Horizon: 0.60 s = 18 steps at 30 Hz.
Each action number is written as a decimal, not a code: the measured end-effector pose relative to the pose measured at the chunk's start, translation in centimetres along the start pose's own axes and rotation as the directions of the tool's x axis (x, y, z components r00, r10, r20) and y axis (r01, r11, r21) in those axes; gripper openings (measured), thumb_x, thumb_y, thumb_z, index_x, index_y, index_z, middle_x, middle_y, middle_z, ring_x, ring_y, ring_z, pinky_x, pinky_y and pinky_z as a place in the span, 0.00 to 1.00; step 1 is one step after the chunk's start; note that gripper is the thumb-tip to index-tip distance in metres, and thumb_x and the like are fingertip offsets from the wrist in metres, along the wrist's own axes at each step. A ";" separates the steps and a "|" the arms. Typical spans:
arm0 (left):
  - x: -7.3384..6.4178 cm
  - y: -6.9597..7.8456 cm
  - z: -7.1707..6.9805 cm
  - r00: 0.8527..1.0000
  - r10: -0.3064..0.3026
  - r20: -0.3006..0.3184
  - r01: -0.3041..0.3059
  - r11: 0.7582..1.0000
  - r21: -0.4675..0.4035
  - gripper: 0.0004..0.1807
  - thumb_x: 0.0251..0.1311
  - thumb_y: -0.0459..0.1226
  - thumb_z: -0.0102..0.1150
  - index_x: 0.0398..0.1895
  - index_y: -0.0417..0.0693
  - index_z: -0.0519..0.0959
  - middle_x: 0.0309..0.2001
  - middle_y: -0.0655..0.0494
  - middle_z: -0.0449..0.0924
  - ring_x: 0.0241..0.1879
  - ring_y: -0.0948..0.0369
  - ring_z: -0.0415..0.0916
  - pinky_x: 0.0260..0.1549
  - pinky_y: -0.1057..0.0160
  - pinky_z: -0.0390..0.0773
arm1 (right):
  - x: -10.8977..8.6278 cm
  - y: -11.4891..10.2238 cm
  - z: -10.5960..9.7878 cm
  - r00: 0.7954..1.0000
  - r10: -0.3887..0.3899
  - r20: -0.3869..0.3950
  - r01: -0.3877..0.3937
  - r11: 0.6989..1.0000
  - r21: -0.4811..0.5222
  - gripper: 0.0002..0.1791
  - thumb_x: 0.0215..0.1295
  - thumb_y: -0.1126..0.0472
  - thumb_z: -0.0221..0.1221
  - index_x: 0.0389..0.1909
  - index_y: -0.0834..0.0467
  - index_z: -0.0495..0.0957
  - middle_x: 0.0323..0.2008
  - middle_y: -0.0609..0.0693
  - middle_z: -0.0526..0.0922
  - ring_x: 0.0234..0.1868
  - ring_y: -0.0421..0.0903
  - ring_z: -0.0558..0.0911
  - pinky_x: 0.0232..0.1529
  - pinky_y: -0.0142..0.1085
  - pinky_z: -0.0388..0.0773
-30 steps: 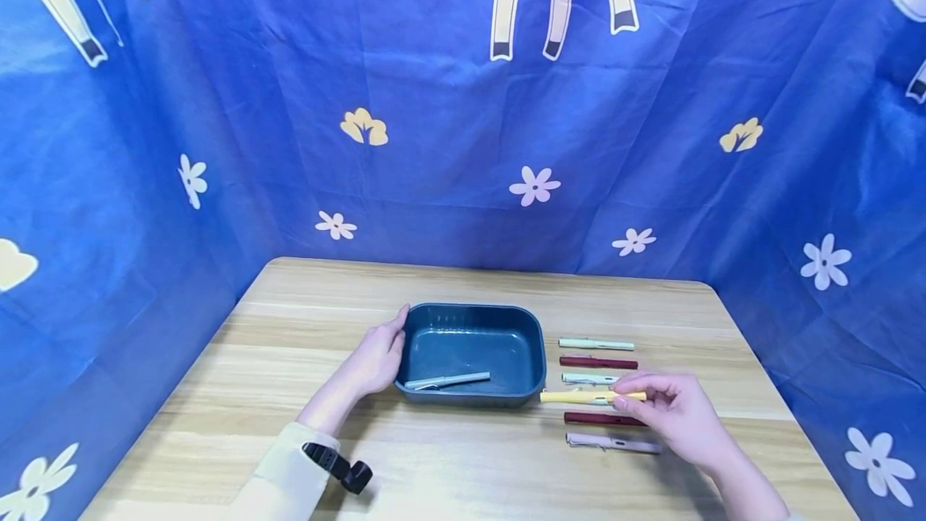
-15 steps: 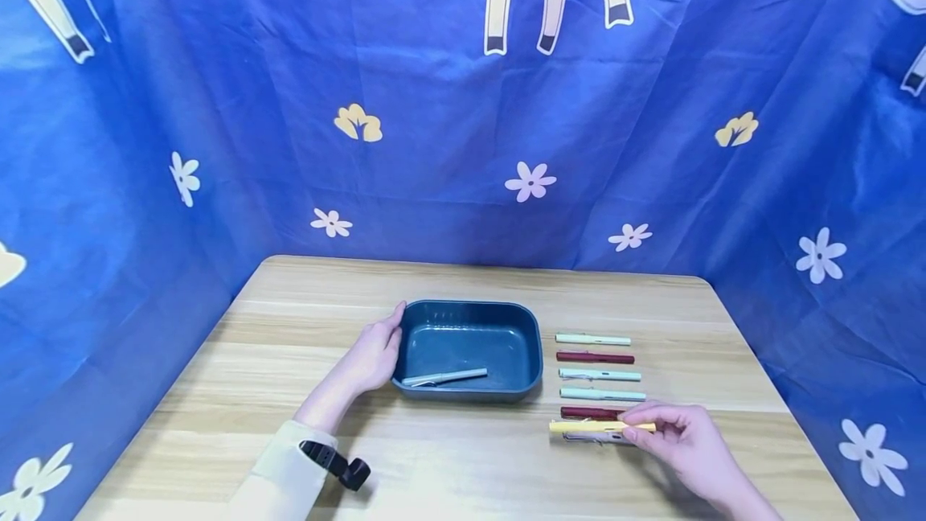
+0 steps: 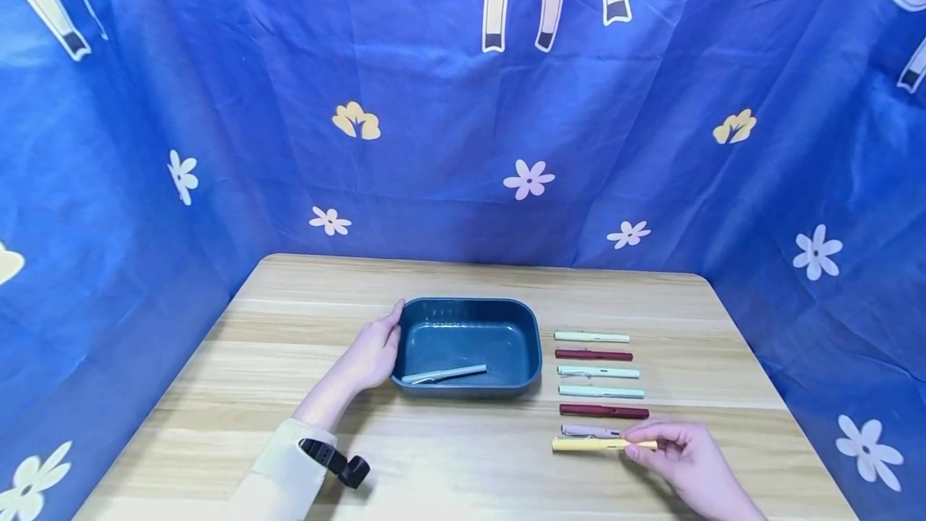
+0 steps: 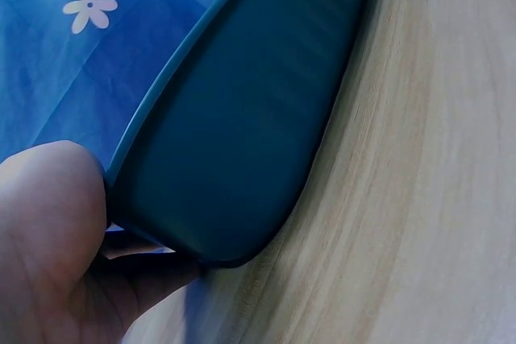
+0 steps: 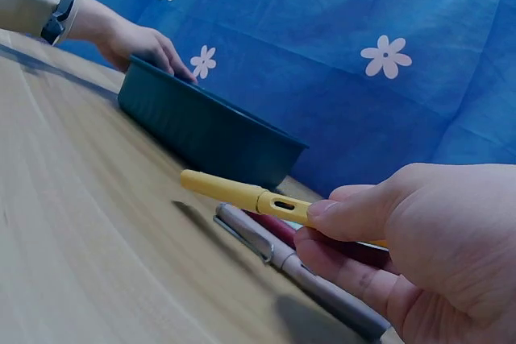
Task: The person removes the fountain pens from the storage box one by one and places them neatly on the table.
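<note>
My right hand [image 3: 678,455] pinches a yellow pen [image 3: 587,445] between thumb and fingers near its right end. In the right wrist view the yellow pen [image 5: 222,188] is raised over the table, its shadow below. A lavender pen [image 3: 587,430] lies right behind it, partly covered by the fingers. My left hand [image 3: 374,352] grips the left end of a dark teal rectangular box [image 3: 466,391], fingers at the rim. The left wrist view shows the thumb against the outer wall [image 4: 234,126]. Inside the box, a pale blue pen [image 3: 452,373] lies along the near side.
Right of the box, a column of pens lies crosswise: a dark red pen [image 3: 604,411], two pale blue pens [image 3: 600,392], another dark red pen [image 3: 593,355] and a pale green pen [image 3: 592,337]. Blue patterned cloth [image 3: 434,183] surrounds the wooden table [image 3: 311,296].
My right hand has carried the yellow pen towards the near edge, from over the middle of the pen column to just in front of the lavender pen. The left hand stays on the box.
</note>
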<state>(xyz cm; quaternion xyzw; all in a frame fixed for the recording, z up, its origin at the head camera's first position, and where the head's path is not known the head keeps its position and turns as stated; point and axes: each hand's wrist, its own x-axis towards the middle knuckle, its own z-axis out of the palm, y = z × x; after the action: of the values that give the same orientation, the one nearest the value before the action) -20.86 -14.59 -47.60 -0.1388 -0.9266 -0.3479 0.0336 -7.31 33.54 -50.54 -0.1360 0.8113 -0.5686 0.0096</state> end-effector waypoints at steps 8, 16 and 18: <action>0.2 -0.3 0.1 1.000 0.023 -0.009 -0.023 1.000 0.020 0.28 0.74 0.32 0.38 0.75 0.35 0.53 0.68 0.34 0.62 0.66 0.44 0.63 0.67 0.46 0.61 | -0.7 1.2 -0.2 0.999 -0.050 0.018 0.050 0.999 -0.010 0.08 0.56 0.67 0.69 0.38 0.62 0.87 0.40 0.57 0.87 0.38 0.40 0.84 0.31 0.31 0.83; 0.3 -0.3 -0.1 1.000 0.030 0.001 -0.030 0.999 0.024 0.28 0.74 0.33 0.39 0.75 0.36 0.53 0.68 0.34 0.62 0.66 0.45 0.63 0.67 0.47 0.62 | -1.0 1.9 -0.8 0.998 -0.007 0.057 0.012 0.995 -0.103 0.08 0.56 0.65 0.69 0.37 0.61 0.87 0.38 0.54 0.87 0.42 0.38 0.83 0.33 0.33 0.84; 0.3 -0.3 -0.1 0.999 0.032 0.004 -0.032 0.999 0.026 0.28 0.74 0.33 0.39 0.75 0.36 0.53 0.68 0.34 0.62 0.67 0.45 0.63 0.67 0.47 0.62 | -0.9 2.0 -0.8 0.998 -0.016 0.069 0.026 0.991 -0.133 0.08 0.56 0.65 0.69 0.37 0.60 0.87 0.38 0.52 0.87 0.43 0.38 0.83 0.36 0.31 0.84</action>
<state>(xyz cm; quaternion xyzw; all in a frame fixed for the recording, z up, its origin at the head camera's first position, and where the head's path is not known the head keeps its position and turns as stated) -21.26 -14.83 -47.65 -0.1536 -0.9288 -0.3349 0.0395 -6.96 35.13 -52.26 -0.1639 0.8453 -0.5081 0.0218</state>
